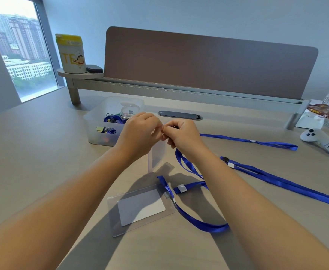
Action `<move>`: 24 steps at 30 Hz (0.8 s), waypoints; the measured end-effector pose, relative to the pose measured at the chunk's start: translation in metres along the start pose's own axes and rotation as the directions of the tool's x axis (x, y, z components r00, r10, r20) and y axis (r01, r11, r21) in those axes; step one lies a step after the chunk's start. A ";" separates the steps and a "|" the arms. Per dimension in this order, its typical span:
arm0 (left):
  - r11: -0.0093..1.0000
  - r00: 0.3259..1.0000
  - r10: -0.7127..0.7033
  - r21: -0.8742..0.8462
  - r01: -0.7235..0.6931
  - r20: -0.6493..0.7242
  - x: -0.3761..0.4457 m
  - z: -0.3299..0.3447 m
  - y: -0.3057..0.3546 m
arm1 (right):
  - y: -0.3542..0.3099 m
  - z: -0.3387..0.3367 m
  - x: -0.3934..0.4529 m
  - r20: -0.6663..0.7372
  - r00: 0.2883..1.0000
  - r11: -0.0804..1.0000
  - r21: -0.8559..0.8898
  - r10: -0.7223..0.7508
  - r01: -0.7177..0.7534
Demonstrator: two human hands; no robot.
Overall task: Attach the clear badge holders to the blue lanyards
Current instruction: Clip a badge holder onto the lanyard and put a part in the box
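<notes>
Plastic bin (99,131): far left, clear of your work. Left hand (139,131): pinched on the hanging clear badge holder (157,154) at its top. Right hand (183,133): closed on the blue lanyard (181,162) end; clip hidden. Step: clipping, likely; next, seat clip in slot. Finished holder (140,209): below. Spare lanyards (276,178): right, well apart.

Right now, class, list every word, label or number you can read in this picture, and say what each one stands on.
"TE": large yellow letters on the white canister with a yellow lid; any further letters are hidden.
"Hea": handwritten label on the small white plush toy; the rest is cut off.
Print on the brown packet: too blurred to read.
</notes>
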State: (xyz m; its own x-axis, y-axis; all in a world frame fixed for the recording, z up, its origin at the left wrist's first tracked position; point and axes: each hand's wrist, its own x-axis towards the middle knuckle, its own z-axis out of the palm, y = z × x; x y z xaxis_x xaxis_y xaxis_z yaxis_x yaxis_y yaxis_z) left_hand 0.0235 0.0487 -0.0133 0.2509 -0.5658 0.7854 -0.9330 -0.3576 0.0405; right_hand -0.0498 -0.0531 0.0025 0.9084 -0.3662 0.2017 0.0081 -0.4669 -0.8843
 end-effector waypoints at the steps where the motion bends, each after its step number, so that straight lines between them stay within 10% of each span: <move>1: 0.998 0.999 -0.041 -0.045 0.041 -0.006 0.000 0.001 0.001 | 0.000 0.001 0.000 -0.009 1.000 1.000 -0.006 -0.015 0.015; 13: 0.599 0.793 -0.592 -0.579 0.553 0.145 0.012 0.000 0.011 | 0.000 -0.001 0.009 -0.067 0.989 0.991 -0.017 -0.133 0.132; 21: 0.306 0.744 -0.536 -0.730 0.611 0.399 0.013 -0.008 0.005 | -0.008 -0.006 0.009 -0.013 0.999 0.987 0.151 -0.046 0.047; 24: 0.357 0.768 -0.450 -0.697 0.623 0.456 0.011 -0.009 0.006 | -0.010 -0.010 0.010 0.006 0.999 0.961 0.275 0.040 -0.040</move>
State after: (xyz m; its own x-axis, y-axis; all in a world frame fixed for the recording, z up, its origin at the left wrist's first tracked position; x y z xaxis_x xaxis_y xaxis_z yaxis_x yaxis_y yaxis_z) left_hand 0.0181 0.0470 0.0013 0.7302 -0.6123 0.3033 -0.3561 0.0378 0.9337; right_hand -0.0451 -0.0600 0.0173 0.9104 -0.3799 0.1637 0.0862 -0.2127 -0.9733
